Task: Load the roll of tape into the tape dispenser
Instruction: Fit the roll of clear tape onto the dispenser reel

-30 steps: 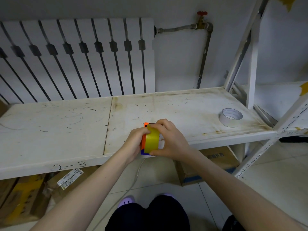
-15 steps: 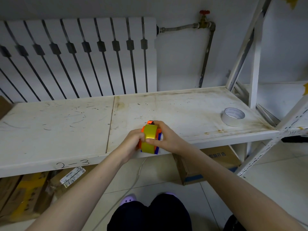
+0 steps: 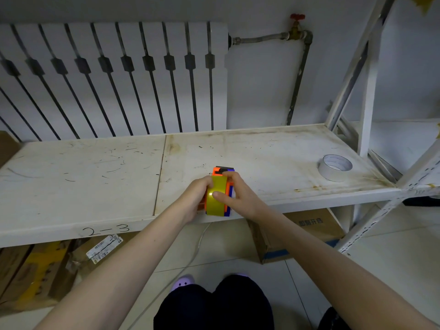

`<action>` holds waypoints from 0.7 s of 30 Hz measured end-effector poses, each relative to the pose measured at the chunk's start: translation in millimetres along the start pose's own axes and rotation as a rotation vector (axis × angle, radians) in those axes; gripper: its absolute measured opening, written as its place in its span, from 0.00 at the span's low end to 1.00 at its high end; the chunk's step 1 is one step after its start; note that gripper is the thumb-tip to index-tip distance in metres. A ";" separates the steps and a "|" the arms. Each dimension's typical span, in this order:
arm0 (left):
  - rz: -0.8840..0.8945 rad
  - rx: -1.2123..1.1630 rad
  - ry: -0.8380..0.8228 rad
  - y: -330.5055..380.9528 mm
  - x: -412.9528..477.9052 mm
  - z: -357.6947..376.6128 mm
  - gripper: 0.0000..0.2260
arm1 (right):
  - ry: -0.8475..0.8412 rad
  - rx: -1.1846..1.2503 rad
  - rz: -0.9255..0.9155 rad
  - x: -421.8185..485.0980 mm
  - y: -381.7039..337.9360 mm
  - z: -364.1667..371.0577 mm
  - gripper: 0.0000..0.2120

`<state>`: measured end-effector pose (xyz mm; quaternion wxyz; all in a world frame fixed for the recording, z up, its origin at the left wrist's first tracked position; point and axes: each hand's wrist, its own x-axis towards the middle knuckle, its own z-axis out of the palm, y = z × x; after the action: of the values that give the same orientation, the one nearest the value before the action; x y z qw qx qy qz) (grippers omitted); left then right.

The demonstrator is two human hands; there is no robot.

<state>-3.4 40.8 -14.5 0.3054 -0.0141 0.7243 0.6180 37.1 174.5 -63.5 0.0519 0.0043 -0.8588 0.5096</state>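
Note:
An orange and blue tape dispenser [image 3: 222, 171] stands at the front edge of the white shelf [image 3: 95, 177]. A yellow roll of tape [image 3: 215, 203] sits in it, its shiny band facing me. My left hand [image 3: 196, 198] grips the dispenser's left side. My right hand [image 3: 240, 197] holds the right side, with the thumb pressed on the yellow tape's face. The dispenser's middle is hidden by the roll and my fingers.
A white tape roll [image 3: 334, 166] lies flat at the shelf's right end. Slanted shelf posts [image 3: 366, 96] rise on the right. A radiator [image 3: 114, 77] and pipe stand behind. Cardboard boxes [image 3: 307, 232] sit on the floor under the shelf.
The yellow roll has sunk lower into the dispenser. My right hand shifted from over the roll's top to its right side, thumb now on its face.

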 end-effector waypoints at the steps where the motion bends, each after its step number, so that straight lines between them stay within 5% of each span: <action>1: -0.007 0.025 0.005 3.2 -3.3 1.3 0.04 | -0.016 -0.001 0.026 1.2 0.0 -1.8 0.28; 3: -0.031 0.073 0.023 5.0 -3.9 1.2 0.11 | -0.029 -0.042 0.006 2.5 1.1 -7.0 0.29; 6: -0.029 0.055 0.038 5.2 -6.0 2.9 0.02 | -0.047 -0.064 0.002 1.0 0.2 -11.2 0.33; 13: 0.003 0.000 0.049 5.6 -12.3 4.6 0.04 | -0.110 -0.285 -0.054 0.6 -1.3 -19.0 0.42; 21: 0.204 0.065 0.062 -14.5 -12.2 -1.3 0.10 | -0.109 0.091 0.182 14.4 -2.9 -19.5 0.16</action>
<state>11.7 31.8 -21.7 0.2184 0.0505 0.7508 0.6213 24.6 190.9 -50.4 -0.0418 -0.0435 -0.8333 0.5496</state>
